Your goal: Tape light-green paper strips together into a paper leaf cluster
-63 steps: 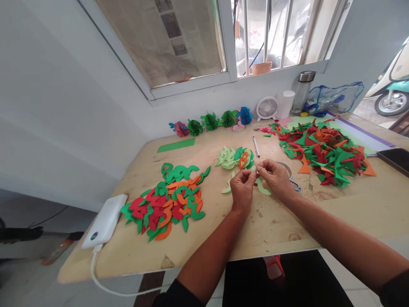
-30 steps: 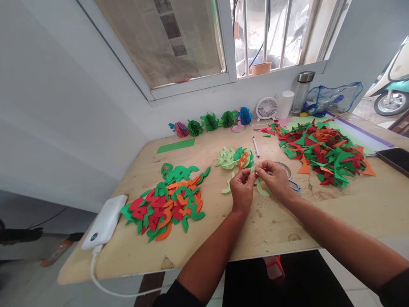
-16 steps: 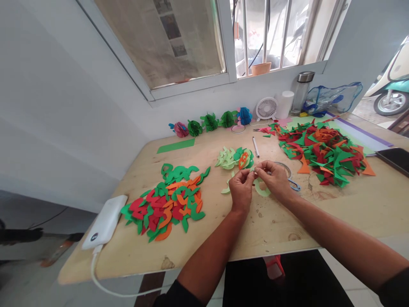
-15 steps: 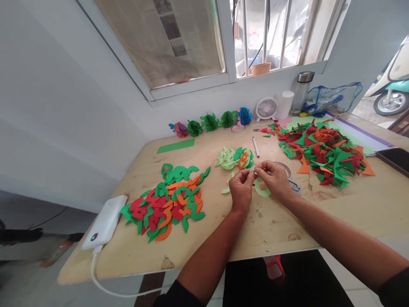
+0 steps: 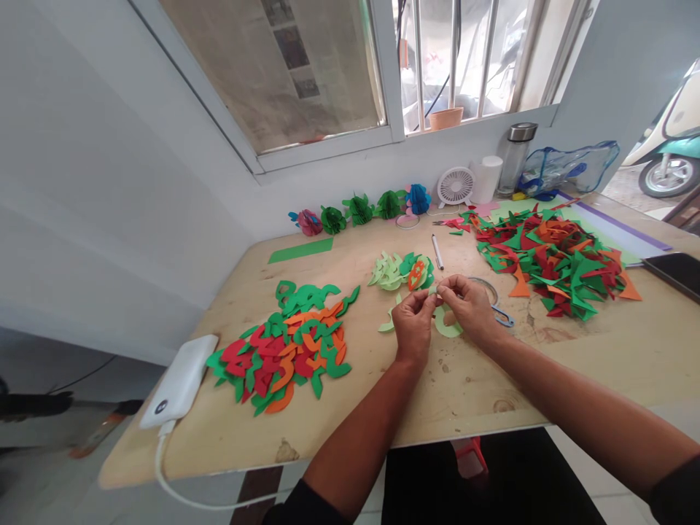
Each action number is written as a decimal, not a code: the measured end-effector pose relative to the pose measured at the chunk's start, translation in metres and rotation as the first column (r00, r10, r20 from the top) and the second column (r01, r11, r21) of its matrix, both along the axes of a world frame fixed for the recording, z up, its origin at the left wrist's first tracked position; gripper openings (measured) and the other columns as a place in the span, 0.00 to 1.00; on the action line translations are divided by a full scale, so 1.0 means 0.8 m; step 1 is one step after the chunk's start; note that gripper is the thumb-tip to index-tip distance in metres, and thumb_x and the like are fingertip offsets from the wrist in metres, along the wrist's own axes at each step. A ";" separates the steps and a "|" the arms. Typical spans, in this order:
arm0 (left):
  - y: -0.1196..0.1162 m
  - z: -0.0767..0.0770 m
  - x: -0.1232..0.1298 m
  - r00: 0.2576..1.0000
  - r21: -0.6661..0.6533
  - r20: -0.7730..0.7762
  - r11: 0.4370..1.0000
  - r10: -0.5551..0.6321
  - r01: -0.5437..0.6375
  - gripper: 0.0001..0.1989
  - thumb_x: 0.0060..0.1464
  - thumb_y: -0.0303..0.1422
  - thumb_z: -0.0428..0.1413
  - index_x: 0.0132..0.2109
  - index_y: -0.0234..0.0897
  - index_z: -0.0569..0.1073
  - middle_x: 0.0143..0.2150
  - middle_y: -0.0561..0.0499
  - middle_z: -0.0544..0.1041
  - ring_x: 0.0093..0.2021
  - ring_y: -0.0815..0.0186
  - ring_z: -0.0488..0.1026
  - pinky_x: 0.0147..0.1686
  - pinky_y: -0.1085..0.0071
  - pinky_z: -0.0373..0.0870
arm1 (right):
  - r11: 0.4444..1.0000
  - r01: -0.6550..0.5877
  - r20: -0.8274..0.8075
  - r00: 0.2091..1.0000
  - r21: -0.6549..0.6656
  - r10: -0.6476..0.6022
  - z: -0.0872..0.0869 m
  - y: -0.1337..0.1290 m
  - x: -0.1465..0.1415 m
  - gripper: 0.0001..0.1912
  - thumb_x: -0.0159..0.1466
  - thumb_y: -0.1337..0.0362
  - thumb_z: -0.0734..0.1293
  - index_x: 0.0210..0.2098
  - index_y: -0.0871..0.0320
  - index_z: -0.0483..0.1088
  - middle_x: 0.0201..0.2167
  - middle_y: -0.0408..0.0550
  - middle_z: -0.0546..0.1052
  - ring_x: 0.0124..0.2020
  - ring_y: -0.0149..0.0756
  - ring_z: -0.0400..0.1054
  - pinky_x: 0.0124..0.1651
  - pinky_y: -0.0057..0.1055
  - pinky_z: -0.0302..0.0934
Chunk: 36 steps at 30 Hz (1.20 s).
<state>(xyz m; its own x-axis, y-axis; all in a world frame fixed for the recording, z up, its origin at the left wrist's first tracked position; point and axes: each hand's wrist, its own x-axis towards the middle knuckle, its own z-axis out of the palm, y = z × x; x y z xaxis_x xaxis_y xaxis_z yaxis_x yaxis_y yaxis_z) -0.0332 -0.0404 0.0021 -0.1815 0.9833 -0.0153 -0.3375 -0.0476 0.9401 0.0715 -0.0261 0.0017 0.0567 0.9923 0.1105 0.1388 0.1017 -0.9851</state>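
Note:
My left hand (image 5: 413, 321) and my right hand (image 5: 467, 302) meet over the middle of the table, fingertips pinched together on a small pale green paper piece (image 5: 432, 289). The fingers cover most of it. Under and beside the hands lie a curved pale green paper cutout (image 5: 448, 324) and another pale cutout (image 5: 387, 324). Just beyond them sit a stack of pale green cutouts (image 5: 387, 271) and a green paper bundle with an orange patterned piece (image 5: 416, 273) on it. Grey-blue loops (image 5: 504, 317), resembling scissor handles, show partly behind my right hand.
A pile of red, orange and green cutouts (image 5: 289, 343) lies left; pointed paper scraps (image 5: 558, 255) heap up right. A pen (image 5: 437, 251), fan (image 5: 456, 186), glass bottle (image 5: 514, 160) and folded-paper figures (image 5: 361, 209) stand or lie farther back. A white power bank (image 5: 179, 383) sits at the left edge.
Hardly anything differs. My fingertips have shifted slightly around the pale green piece, and a bit more of it shows between them.

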 end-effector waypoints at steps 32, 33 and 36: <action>0.001 0.002 -0.003 1.000 -0.061 -0.005 0.998 0.009 -0.010 0.10 0.40 0.35 0.62 0.29 0.31 0.76 0.24 0.49 0.78 0.25 0.68 0.73 0.26 0.75 0.65 | 0.999 0.013 -0.023 1.000 -0.038 -0.014 0.004 -0.002 -0.004 0.12 0.54 0.55 0.66 0.28 0.58 0.69 0.21 0.44 0.76 0.22 0.34 0.69 0.20 0.26 0.61; 0.001 0.002 -0.003 1.000 -0.062 -0.008 0.998 0.011 -0.011 0.10 0.40 0.35 0.62 0.29 0.31 0.76 0.24 0.49 0.78 0.25 0.69 0.73 0.26 0.76 0.65 | 0.999 0.013 -0.021 1.000 -0.038 -0.014 0.005 -0.003 -0.004 0.12 0.54 0.55 0.66 0.28 0.58 0.69 0.21 0.45 0.76 0.23 0.34 0.70 0.21 0.26 0.61; 0.001 0.003 -0.003 1.000 -0.070 -0.026 0.997 0.017 -0.019 0.09 0.40 0.34 0.62 0.28 0.31 0.75 0.24 0.49 0.77 0.25 0.68 0.73 0.26 0.76 0.65 | 0.999 0.023 -0.006 1.000 -0.032 -0.023 0.006 -0.003 -0.004 0.12 0.54 0.55 0.66 0.28 0.59 0.69 0.22 0.45 0.75 0.24 0.34 0.70 0.21 0.26 0.60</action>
<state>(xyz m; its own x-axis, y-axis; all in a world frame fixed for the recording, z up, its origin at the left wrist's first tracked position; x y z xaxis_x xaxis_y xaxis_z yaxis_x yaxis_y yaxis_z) -0.0360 -0.0397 0.0043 -0.2002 0.9765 -0.0793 -0.3132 0.0129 0.9496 0.0679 -0.0283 0.0062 0.0801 0.9937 0.0781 0.1346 0.0669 -0.9886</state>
